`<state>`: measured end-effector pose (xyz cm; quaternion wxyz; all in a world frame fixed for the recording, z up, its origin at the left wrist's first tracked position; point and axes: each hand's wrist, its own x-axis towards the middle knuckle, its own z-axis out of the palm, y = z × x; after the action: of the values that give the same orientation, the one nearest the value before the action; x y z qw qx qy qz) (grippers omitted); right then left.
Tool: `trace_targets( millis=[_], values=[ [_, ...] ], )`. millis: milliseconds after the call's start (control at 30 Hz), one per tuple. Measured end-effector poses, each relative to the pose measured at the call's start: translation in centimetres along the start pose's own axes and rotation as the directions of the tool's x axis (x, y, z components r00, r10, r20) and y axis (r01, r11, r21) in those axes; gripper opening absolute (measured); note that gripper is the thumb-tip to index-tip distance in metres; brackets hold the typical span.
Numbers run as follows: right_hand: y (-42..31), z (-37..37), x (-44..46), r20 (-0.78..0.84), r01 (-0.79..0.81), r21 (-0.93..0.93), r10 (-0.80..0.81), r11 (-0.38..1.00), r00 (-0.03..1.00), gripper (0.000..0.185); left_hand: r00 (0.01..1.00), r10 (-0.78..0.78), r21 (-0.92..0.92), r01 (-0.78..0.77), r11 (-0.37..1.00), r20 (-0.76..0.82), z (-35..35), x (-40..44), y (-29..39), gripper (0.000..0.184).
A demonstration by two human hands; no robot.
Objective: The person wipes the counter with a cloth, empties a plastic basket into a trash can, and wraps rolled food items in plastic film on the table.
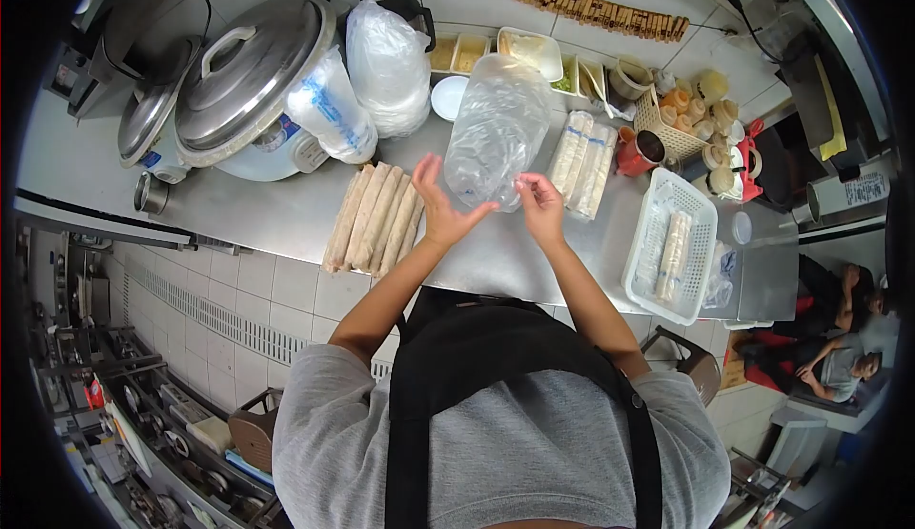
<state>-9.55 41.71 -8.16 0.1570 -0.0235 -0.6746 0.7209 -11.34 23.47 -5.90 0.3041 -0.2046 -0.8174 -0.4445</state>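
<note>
A clear plastic bag (498,114) spreads over the steel counter in front of me. My right hand (543,209) pinches its near edge between thumb and fingers. My left hand (443,207) has its fingers spread beside the bag's lower left corner, the thumb reaching toward its near edge; whether the thumb touches it I cannot tell. Left of that hand lie several long, pale rolls (376,214) side by side. Beyond my right hand are wrapped packs of similar rolls (582,162). One more wrapped roll pack (674,257) rests in a white plastic basket (712,243).
Large lidded steel cookers (253,81) and filled plastic bags (386,67) stand at the back left. Food containers (472,52) line the wall. A red cup (639,152) and a basket of bottles (658,129) sit back right. Two people sit far right.
</note>
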Motion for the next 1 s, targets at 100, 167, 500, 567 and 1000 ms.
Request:
trace_targets(
  millis=[100, 167, 500, 567, 1000],
  values=[
    [1.6, -1.2, -0.7, 0.004, -0.012, -0.129, 0.013, 0.992, 1.0, 0.011, 0.995, -0.07, -0.027, 0.068, 0.997, -0.064, 0.0, 1.6, 0.1, 0.087],
    [2.3, -2.3, -1.0, -0.01, -0.037, -0.186, 0.036, 0.982, 0.999, 0.011, 0.948, 0.018, -0.203, 0.049, 0.978, 0.317, 0.4, 0.8, -3.3, 0.045],
    [2.9, -9.9, -4.2, -0.265, -0.25, -0.114, 0.213, 0.962, 0.941, 0.011, 0.946, -0.208, -0.22, 0.265, 0.939, 0.25, -3.7, -3.0, -6.4, 0.025],
    [2.6, -9.2, -4.3, -0.122, -0.51, -0.044, 0.502, 0.859, 0.856, 0.016, 0.932, -0.159, -0.217, 0.237, 0.947, 0.325, -4.1, -3.9, -5.8, 0.026],
    [4.8, -6.2, 11.4, 0.148, 0.01, -0.683, 0.125, 0.73, 0.981, 0.052, 0.682, 0.419, -0.09, -0.463, 0.882, 0.6, 2.0, -4.1, 5.0, 0.034]
  ],
)
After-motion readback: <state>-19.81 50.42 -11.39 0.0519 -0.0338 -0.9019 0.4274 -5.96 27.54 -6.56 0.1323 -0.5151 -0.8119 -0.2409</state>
